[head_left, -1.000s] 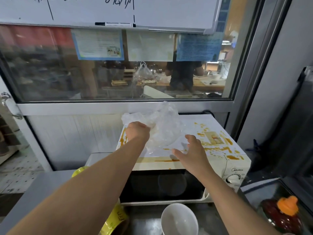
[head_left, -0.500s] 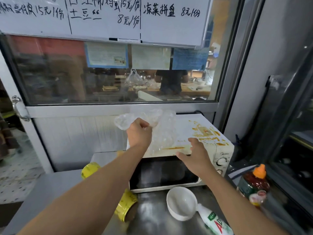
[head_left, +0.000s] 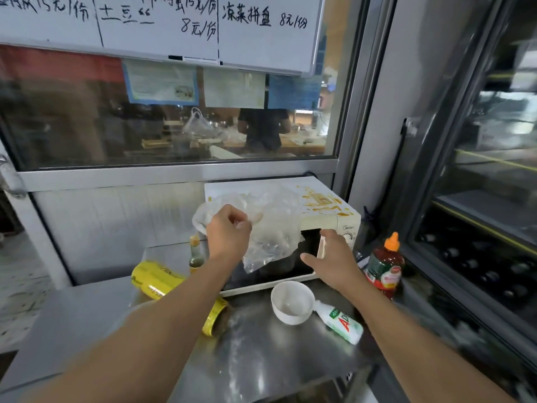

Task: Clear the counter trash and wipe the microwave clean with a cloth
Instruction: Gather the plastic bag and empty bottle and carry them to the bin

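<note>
A white microwave [head_left: 328, 219] stands at the back of the steel counter [head_left: 261, 362], its top smeared with orange-brown sauce. My left hand [head_left: 228, 235] is shut on a crumpled clear plastic bag [head_left: 273, 228], held up in front of the microwave's top and door. My right hand [head_left: 331, 258] hovers open by the door's right side, fingers spread, holding nothing. The bag hides part of the microwave's front. No cloth is in view.
On the counter lie a white bowl [head_left: 292, 302], a white bottle with green label [head_left: 340, 322] on its side, a yellow roll [head_left: 162, 283], a small dark sauce bottle [head_left: 196, 254] and a red sauce bottle with orange cap [head_left: 385, 266]. A glass-door cabinet [head_left: 488, 199] stands right.
My left hand has lifted the plastic bag off the microwave's top and drawn it back toward me. My right hand dropped from the top edge to the door front. The view has pulled back.
</note>
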A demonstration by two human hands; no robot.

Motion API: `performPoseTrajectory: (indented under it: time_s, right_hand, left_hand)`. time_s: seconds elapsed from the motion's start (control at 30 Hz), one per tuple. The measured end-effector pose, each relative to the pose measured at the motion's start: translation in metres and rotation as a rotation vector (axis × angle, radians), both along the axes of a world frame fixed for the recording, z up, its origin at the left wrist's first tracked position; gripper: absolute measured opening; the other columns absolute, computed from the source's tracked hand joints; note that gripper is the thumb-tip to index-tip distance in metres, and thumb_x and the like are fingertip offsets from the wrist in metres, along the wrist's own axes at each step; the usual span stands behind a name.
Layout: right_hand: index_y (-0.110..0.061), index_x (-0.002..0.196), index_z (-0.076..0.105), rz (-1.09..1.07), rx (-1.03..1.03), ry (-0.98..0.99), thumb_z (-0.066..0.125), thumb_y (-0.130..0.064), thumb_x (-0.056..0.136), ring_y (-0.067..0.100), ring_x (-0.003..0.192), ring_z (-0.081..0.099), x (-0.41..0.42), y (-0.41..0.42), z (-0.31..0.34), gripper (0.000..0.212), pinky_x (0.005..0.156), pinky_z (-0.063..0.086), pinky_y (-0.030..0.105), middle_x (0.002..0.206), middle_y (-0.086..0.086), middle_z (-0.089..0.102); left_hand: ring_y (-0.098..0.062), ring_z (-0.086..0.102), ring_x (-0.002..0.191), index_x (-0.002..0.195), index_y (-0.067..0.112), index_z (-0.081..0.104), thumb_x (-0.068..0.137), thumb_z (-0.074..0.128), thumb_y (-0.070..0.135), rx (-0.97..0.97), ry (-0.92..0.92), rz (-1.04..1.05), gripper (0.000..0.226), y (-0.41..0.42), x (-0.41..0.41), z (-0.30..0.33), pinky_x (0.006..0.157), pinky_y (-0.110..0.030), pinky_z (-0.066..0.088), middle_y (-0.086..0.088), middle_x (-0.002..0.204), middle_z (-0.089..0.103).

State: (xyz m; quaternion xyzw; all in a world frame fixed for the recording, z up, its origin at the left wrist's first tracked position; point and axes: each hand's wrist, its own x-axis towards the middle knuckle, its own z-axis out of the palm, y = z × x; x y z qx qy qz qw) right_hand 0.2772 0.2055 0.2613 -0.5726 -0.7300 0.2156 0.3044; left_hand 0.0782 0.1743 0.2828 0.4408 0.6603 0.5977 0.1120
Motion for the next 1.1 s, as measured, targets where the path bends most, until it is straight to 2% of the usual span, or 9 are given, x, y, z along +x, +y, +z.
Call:
performPoseTrajectory:
  time_s: [0.17, 0.27, 0.37, 0.4, 0.5, 0.67, 0.83, 0.97, 1.1]
  right_hand:
    - [-0.012, 0.134, 0.037, 0.022, -0.011, -0.011, 0.068, -0.031, 0.080, 0.015, 0.099, 0.041, 0.011, -0.003, -0.009, 0.064, 0.081, 0.031, 0.022, 0.131, 0.009, 0.042]
    - [-0.012, 0.137, 0.036, 0.041, -0.020, 0.003, 0.070, -0.031, 0.080, 0.011, 0.096, 0.038, 0.021, -0.001, -0.017, 0.069, 0.080, 0.031, 0.020, 0.132, 0.008, 0.043]
    - [-0.009, 0.134, 0.039, 0.074, -0.025, 0.028, 0.071, -0.026, 0.080, 0.009, 0.089, 0.038, 0.034, 0.002, -0.026, 0.065, 0.068, 0.032, 0.012, 0.129, 0.010, 0.046]
    - [-0.008, 0.133, 0.040, 0.084, -0.032, 0.038, 0.071, -0.026, 0.080, 0.010, 0.090, 0.041, 0.039, 0.002, -0.029, 0.064, 0.066, 0.032, 0.011, 0.128, 0.011, 0.047]
    - [-0.010, 0.135, 0.037, 0.108, -0.084, 0.035, 0.071, -0.030, 0.080, 0.022, 0.111, 0.046, 0.054, 0.006, -0.042, 0.068, 0.080, 0.032, 0.019, 0.131, 0.011, 0.043]
    - [-0.008, 0.117, 0.047, 0.151, -0.100, 0.052, 0.069, -0.025, 0.079, 0.018, 0.094, 0.045, 0.075, 0.015, -0.068, 0.047, 0.071, 0.032, 0.020, 0.118, 0.011, 0.049]
    - [-0.008, 0.125, 0.045, 0.170, -0.188, 0.137, 0.072, -0.022, 0.076, 0.027, 0.112, 0.051, 0.094, 0.023, -0.099, 0.058, 0.092, 0.044, 0.036, 0.123, 0.012, 0.049]
    - [-0.012, 0.138, 0.033, 0.140, -0.242, 0.071, 0.071, -0.029, 0.079, 0.025, 0.119, 0.047, 0.105, 0.029, -0.125, 0.072, 0.086, 0.036, 0.026, 0.136, 0.009, 0.042]
    - [-0.011, 0.139, 0.032, 0.098, -0.273, 0.017, 0.071, -0.029, 0.078, 0.026, 0.122, 0.046, 0.110, 0.039, -0.147, 0.074, 0.086, 0.035, 0.027, 0.139, 0.009, 0.041]
  left_hand:
    - [0.002, 0.053, 0.064, 0.067, 0.023, 0.058, 0.077, 0.061, 0.002, -0.051, 0.031, -0.018, 0.023, -0.016, 0.016, -0.014, 0.053, 0.000, 0.037, 0.013, 0.068, 0.058]
    - [0.017, 0.049, 0.071, 0.072, 0.018, 0.061, 0.077, 0.060, 0.004, -0.097, 0.072, 0.017, 0.015, -0.023, 0.028, -0.024, 0.054, 0.000, 0.036, 0.012, 0.068, 0.057]
    - [-0.004, 0.055, 0.073, 0.075, 0.016, 0.061, 0.078, 0.062, 0.005, -0.136, 0.075, 0.016, 0.010, -0.026, 0.040, -0.033, 0.055, -0.013, 0.038, 0.006, 0.072, 0.060]
    - [-0.011, 0.055, 0.073, 0.075, 0.015, 0.061, 0.077, 0.063, 0.005, -0.150, 0.083, 0.019, 0.011, -0.026, 0.046, -0.036, 0.056, -0.017, 0.038, 0.005, 0.073, 0.061]
    - [-0.014, 0.055, 0.073, 0.072, 0.015, 0.060, 0.075, 0.064, 0.004, -0.186, 0.105, 0.043, 0.012, -0.029, 0.063, -0.045, 0.059, -0.016, 0.033, 0.004, 0.073, 0.060]
    - [-0.008, 0.053, 0.067, 0.070, 0.018, 0.060, 0.074, 0.065, 0.004, -0.258, 0.115, 0.071, 0.016, -0.035, 0.091, -0.067, 0.055, -0.008, 0.035, 0.010, 0.068, 0.057]
    - [-0.004, 0.050, 0.063, 0.066, 0.023, 0.055, 0.078, 0.062, 0.002, -0.314, 0.110, 0.083, 0.025, -0.033, 0.110, -0.086, 0.047, -0.003, 0.037, 0.007, 0.071, 0.057]
    - [-0.004, 0.049, 0.062, 0.068, 0.021, 0.055, 0.079, 0.060, 0.001, -0.333, 0.114, 0.096, 0.023, -0.026, 0.116, -0.097, 0.047, -0.003, 0.036, 0.007, 0.070, 0.056]
    - [-0.004, 0.049, 0.063, 0.069, 0.021, 0.056, 0.080, 0.061, 0.003, -0.381, 0.128, 0.093, 0.021, -0.014, 0.119, -0.110, 0.048, -0.009, 0.036, 0.011, 0.069, 0.055]
